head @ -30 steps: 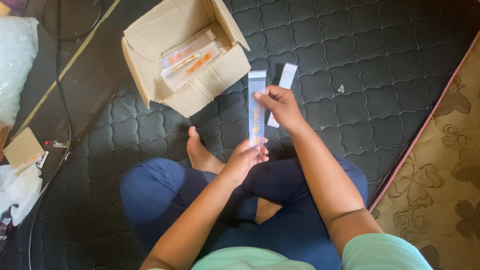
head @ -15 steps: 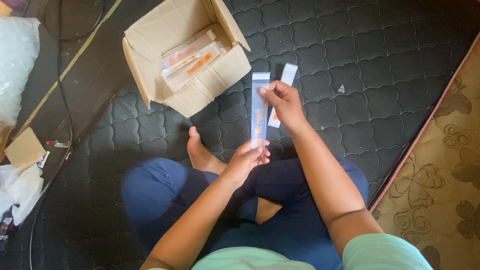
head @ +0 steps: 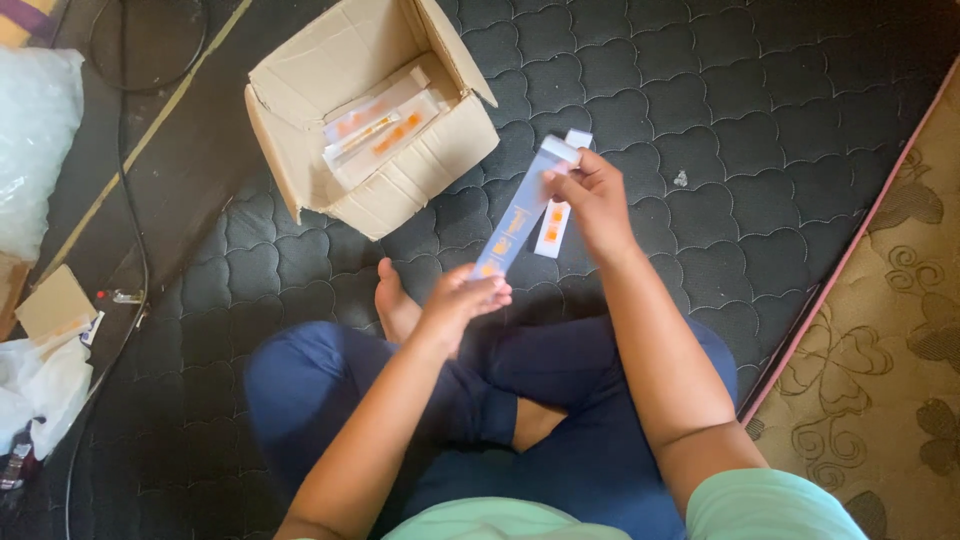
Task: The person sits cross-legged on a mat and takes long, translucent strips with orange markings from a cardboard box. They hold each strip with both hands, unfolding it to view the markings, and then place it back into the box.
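**Long blue box held at a slant over the quilted mat**

Sitting cross-legged on a dark quilted mat (head: 780,110), looking straight down. Slim pale-blue carton (head: 520,212) pinched at both ends, hanging above the mat just past the knees, around the middle of the view. Long axis on a diagonal: lower end down toward 7 o'clock, upper end up toward 1 o'clock, pointing loosely at the far side of the mat. Small orange print near the lower half, otherwise plain blue.

Left hand (head: 462,300) at the bottom end, fingers curled in narrow around the carton's tip, thumb side tucked against it. Right hand (head: 592,195) at the top end, fingers closed close over the upper flap area, thumb pressed on the near face. Both clamped on the same carton.

Just behind the carton, at roughly 3 o'clock from its middle, a white strip-shaped packet (head: 553,225) with orange marks, lying flat on the mat and running almost parallel. Hard to tell whether the right hand touches it.

Up at 11 o'clock from the hands, an open cardboard box (head: 300,90), flaps splayed, with more long packets (head: 385,125) inside. Off at 9 o'clock, bubble wrap (head: 35,150) and a black cable (head: 128,190) on the floor. Patterned tan rug (head: 890,350) at 4 o'clock.
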